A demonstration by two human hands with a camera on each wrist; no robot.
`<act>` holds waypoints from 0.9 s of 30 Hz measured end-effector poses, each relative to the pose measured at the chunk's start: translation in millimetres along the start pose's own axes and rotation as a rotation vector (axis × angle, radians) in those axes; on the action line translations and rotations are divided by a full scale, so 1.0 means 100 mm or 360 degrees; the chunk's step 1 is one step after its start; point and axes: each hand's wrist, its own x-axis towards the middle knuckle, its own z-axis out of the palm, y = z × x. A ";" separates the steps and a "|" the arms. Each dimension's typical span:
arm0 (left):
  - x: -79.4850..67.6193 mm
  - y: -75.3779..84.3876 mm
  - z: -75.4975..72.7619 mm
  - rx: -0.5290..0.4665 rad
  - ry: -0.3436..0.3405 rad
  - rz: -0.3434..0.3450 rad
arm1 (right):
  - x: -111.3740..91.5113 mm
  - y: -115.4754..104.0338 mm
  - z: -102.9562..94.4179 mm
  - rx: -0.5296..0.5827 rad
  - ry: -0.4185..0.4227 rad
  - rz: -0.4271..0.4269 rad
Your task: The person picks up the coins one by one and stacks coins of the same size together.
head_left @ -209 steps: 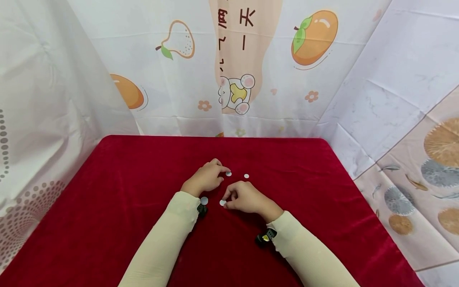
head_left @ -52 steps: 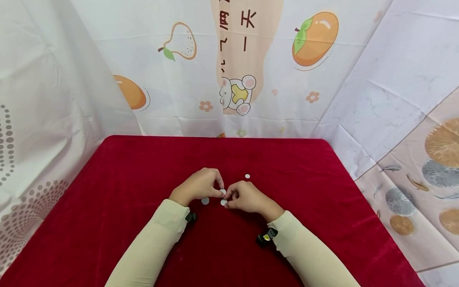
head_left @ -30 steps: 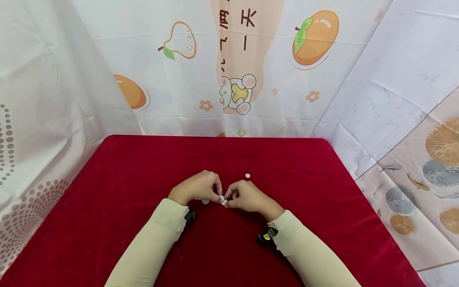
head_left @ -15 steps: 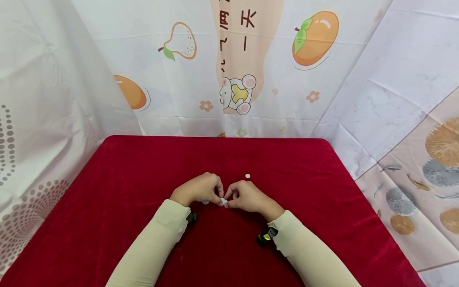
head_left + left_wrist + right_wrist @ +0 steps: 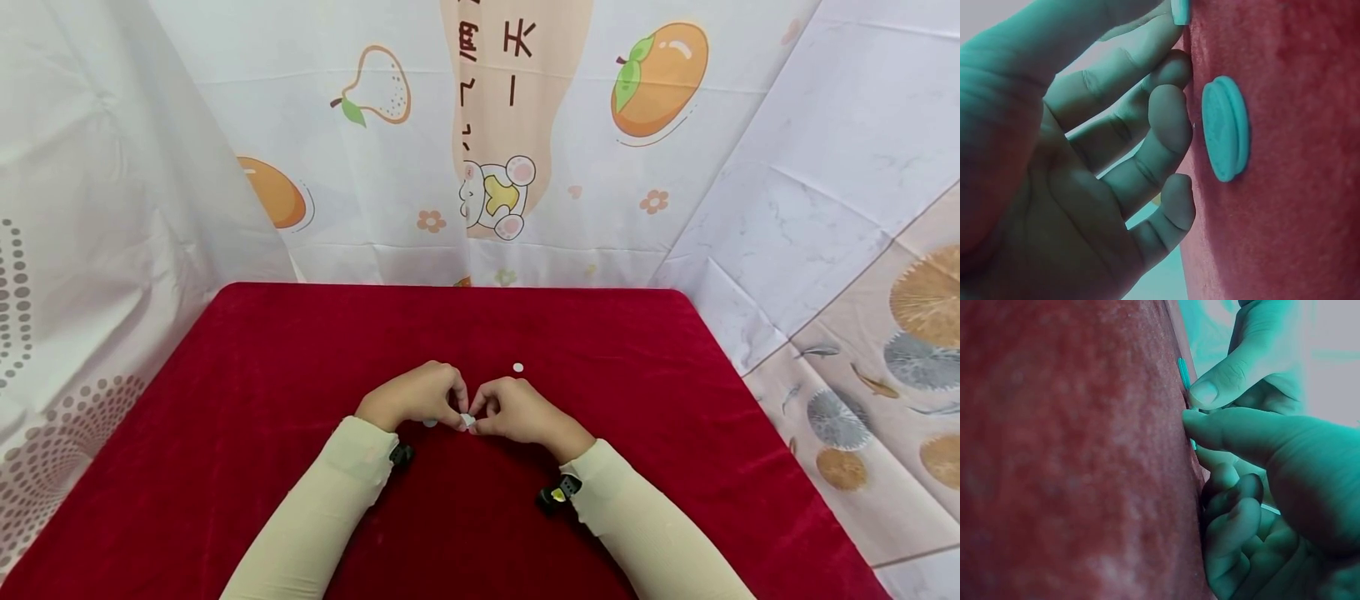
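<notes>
In the head view my left hand [image 5: 420, 395] and right hand [image 5: 519, 413] meet over the middle of the cloth. Thumb and forefinger of each pinch small white discs [image 5: 468, 419], which overlap between the fingertips. An edge of one disc [image 5: 1180, 11] shows by the left fingers in the left wrist view. Below the left palm lies a thicker round piece [image 5: 1225, 128], like two discs stacked, on the cloth; the hand partly covers this piece [image 5: 430, 423] from above. The right wrist view shows both thumbs close together at the cloth, mostly hiding the pinched discs.
A single white disc [image 5: 518, 367] lies on the red cloth [image 5: 337, 325] beyond the right hand. Patterned white curtains [image 5: 397, 183] stand behind and beside the table. A black wrist strap device [image 5: 553, 496] sits at the right cuff.
My left hand took a disc from the far side, brought it nearer and lowered it onto the one at my right fingers. The right hand stayed put. Over the last half second both hands barely move.
</notes>
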 end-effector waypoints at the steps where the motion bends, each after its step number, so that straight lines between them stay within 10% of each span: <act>1: 0.00 0.00 0.00 -0.0008 -0.0005 -0.0006 | 0.00 0.00 0.00 -0.0004 0.0002 -0.0004; 27: -0.02 0.01 0.00 0.0003 -0.0011 -0.0060 | 0.01 0.05 -0.01 -0.0071 0.0016 -0.0059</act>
